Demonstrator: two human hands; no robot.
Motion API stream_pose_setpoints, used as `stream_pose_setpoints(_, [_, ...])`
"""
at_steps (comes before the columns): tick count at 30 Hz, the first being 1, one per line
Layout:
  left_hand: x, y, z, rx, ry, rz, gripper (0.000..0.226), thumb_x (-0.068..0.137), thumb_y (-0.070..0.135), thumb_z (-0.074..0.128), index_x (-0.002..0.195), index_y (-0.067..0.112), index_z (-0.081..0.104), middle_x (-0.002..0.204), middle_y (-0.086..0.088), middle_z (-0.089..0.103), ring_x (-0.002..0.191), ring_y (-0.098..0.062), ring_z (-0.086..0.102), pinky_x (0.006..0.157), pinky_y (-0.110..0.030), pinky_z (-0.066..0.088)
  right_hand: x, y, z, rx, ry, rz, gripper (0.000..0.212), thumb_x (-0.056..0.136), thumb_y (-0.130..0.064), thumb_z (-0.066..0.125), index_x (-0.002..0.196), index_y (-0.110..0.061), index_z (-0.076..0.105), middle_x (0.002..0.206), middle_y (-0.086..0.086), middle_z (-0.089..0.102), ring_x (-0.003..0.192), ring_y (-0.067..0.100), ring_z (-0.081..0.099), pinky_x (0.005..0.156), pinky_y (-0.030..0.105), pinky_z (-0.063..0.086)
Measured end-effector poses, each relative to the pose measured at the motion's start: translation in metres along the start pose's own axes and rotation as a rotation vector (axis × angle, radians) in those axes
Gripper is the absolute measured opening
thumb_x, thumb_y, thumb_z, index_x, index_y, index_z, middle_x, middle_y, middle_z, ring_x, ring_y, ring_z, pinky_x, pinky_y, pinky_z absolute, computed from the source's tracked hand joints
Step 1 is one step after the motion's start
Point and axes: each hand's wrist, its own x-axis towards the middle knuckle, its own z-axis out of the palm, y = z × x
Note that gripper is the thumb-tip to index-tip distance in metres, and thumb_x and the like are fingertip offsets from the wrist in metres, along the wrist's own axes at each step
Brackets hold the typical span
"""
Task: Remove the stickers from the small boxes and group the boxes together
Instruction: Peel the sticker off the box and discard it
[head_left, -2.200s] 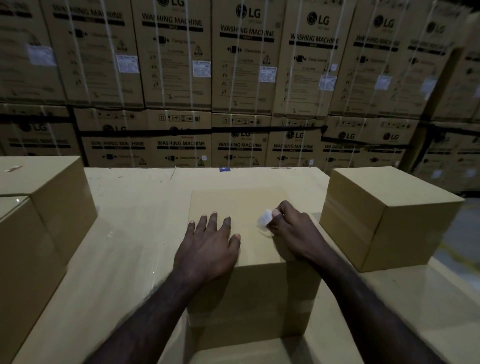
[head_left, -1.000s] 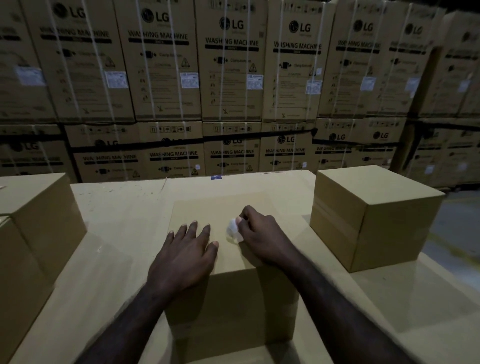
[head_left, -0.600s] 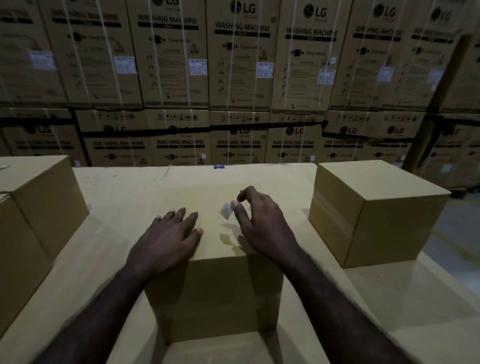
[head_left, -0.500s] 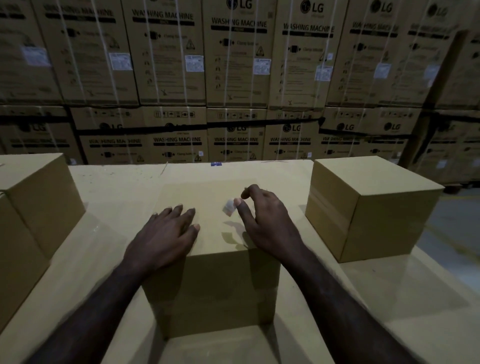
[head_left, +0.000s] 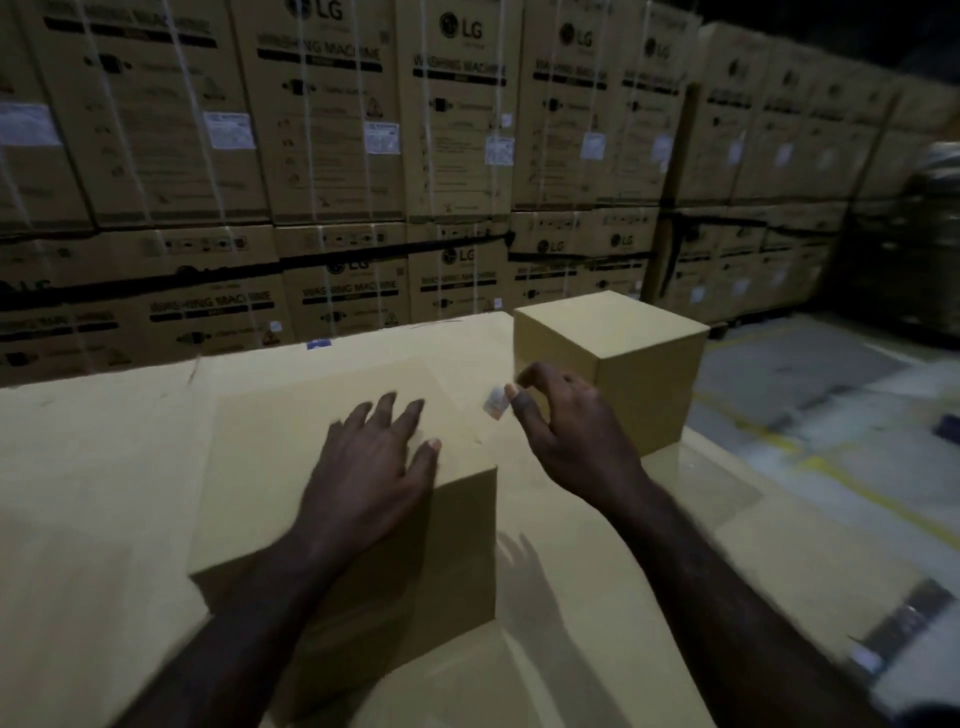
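A person stands at a broad cardboard work surface (head_left: 104, 493) in a dim warehouse, both bare arms reaching forward over it. At centre left, a plain brown small box (head_left: 291, 447) sits on the surface, its top free of any visible label. The left hand (head_left: 374, 467) lies flat on the near right part of that box's top, fingers straight and slightly spread, gripping nothing. Just to the right, the right hand (head_left: 566, 431) is raised above the surface beside the box's right edge, clear of the box, its shadow falling on the cardboard below. Its thumb and forefinger pinch a small pale sticker (head_left: 496, 402), which hangs off the fingertips in the air and touches no box; the other fingers are loosely curled. Behind and to the right of that hand, a second small box (head_left: 644, 364) stands near the far right corner of the surface, apart from the first one. A strip of shiny tape (head_left: 904, 618) shows at the surface's near right edge. Beyond the edge on the right, grey floor (head_left: 831, 395) carries yellow painted lines. Across the whole background, strapped washing machine cartons (head_left: 332, 130) are stacked in two tiers, each upper carton bearing a white label. Motion blur softens the printing and the hands.
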Motion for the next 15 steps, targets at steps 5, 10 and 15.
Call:
stream_pose_setpoints(5, [0.016,0.060,0.015,-0.032,0.069,0.236,0.067,0.093,0.057,0.018,0.153,0.029,0.012,0.162,-0.002,0.009,0.148,-0.022,0.009,0.120,-0.047,0.011,-0.029,0.033,-0.031,-0.124,0.105,0.078,0.028,0.098,-0.044,0.043,0.104,-0.019,0.055,0.098,0.007,0.064,0.092,0.026,0.057,0.072,0.038,0.047])
stream_pose_setpoints(10, [0.021,0.119,0.045,-0.115,0.029,0.384,0.063,0.099,0.051,0.026,0.154,0.028,0.005,0.163,-0.002,0.001,0.149,-0.020,0.001,0.120,-0.047,0.007,-0.060,0.070,-0.068,-0.213,0.167,0.191,0.033,0.097,-0.049,0.039,0.103,-0.021,0.055,0.097,0.004,0.064,0.092,0.025,0.057,0.075,0.039,0.047])
stream_pose_setpoints(15, [0.022,0.178,0.078,-0.144,-0.020,0.490,0.065,0.099,0.049,0.028,0.154,0.027,0.002,0.163,-0.003,-0.004,0.149,-0.021,0.001,0.120,-0.045,0.007,-0.097,0.117,-0.108,-0.269,0.209,0.305,0.023,0.098,-0.046,0.042,0.100,-0.025,0.053,0.097,0.003,0.063,0.093,0.024,0.055,0.072,0.034,0.042])
